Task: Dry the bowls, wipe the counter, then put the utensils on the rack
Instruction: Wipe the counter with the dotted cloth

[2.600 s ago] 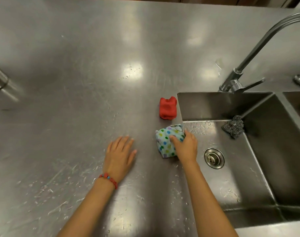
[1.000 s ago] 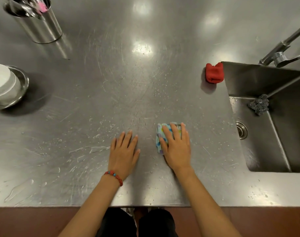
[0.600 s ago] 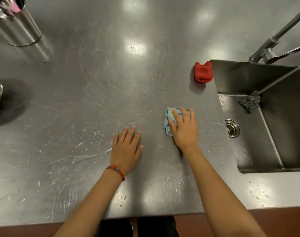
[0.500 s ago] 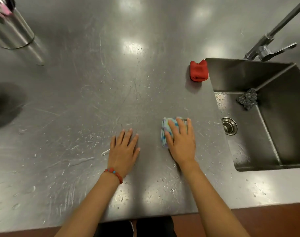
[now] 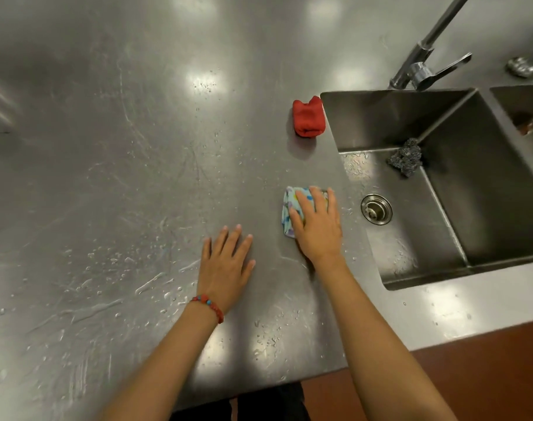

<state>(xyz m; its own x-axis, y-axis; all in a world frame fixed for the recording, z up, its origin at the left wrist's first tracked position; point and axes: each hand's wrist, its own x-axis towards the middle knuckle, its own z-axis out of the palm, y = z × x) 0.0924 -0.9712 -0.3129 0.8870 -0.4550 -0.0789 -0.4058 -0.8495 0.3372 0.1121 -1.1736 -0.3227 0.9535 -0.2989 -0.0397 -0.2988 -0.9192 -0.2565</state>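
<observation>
Right hand (image 5: 318, 229) presses flat, fingers straight, on the folded pale-blue dotted cloth (image 5: 291, 212), which lies on the scratched stainless-steel worktop (image 5: 122, 153) just beside the rim of the steel sink basin (image 5: 441, 226). Left hand (image 5: 225, 262) lies open and flat on the worktop, holding nothing.

Risks: a stroke further right could tip the cloth over the sink rim into the basin; droplets and streaks left and front of the left hand could be missed; wet steel may let the bracing palm slide.

Room: wide open steel to the left and far side. Front edge near the forearms. Crumpled red cloth (image 5: 308, 118) sits near the sink's far corner, a dark steel scourer (image 5: 406, 158) inside the basin. Bowls, utensils and rack are not in view.
</observation>
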